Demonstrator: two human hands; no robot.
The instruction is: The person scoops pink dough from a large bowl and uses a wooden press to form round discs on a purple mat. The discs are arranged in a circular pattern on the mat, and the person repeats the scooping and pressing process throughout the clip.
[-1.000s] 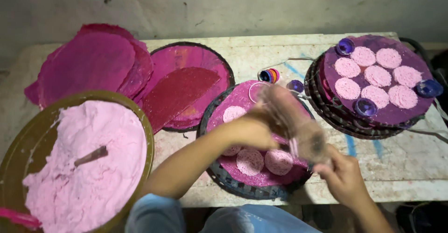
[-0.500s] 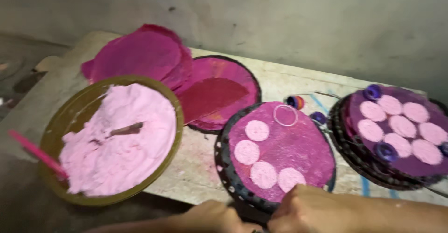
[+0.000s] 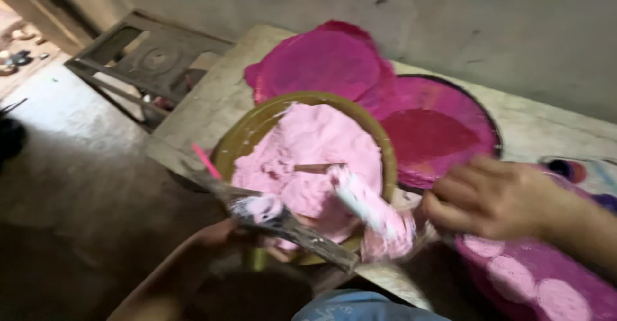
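Note:
A wide olive bowl (image 3: 254, 128) heaped with pink paste (image 3: 308, 144) sits at the table's near-left corner. My left hand (image 3: 222, 237) is low in front of the bowl and grips a flat wooden stick (image 3: 302, 234) with a lump of pink paste on it. My right hand (image 3: 495, 196) is to the right of the bowl, fingers closed around the end of a blurred, paste-coated tool (image 3: 376, 215) that reaches over the bowl's near rim. Another stick (image 3: 313, 167) lies in the paste.
Round magenta sheets (image 3: 321, 64) lie stacked behind the bowl. A black-rimmed round tray (image 3: 450, 96) with magenta lining is to their right. A dark tray with pale pink discs (image 3: 546, 289) is at the lower right. A metal frame (image 3: 148, 57) stands left of the table, with floor below.
The view has swung left, from the tray of discs to the bowl. Both hands have come up from the bottom edge to the bowl's near rim and now hold paste-covered tools.

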